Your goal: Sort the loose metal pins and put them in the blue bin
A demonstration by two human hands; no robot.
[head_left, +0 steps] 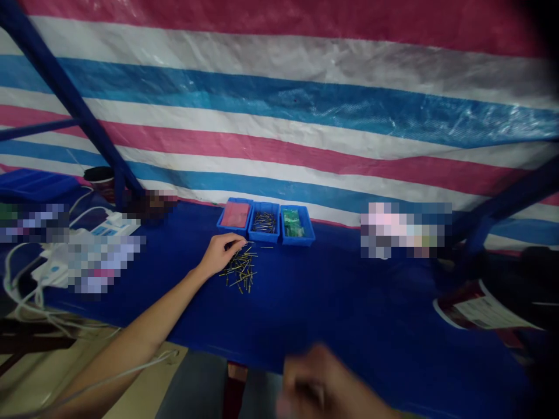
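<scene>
Over the back of a loose pile of brass-coloured pins [239, 272], the fingers [231, 242] of the left hand [217, 256] are curling inward, their tips pinching a thin pin [250, 242] that is sticking out to the right, though it is too fine to show the grip clearly. The pile is lying just beside and below those fingers, scattering across the blue-covered bench [340, 302] near its back edge. Directly behind the hand, three blue plastic trays are standing side by side along that edge: the left tray [224, 215] is holding a pink sheet, the middle tray [264, 233] is holding more pins, and the right tray [301, 233] is holding green circuit boards. The right hand [318, 387] is blurring across the bottom of the view, beyond the bench's near edge and well apart from the pins, so I cannot tell whether its fingers are open or closed. Toward the bench's left end, a white power strip [116, 223] and white cables [21, 291] are lying well away from the hands. A striped tarpaulin [279, 116] is hanging behind the bench.
</scene>
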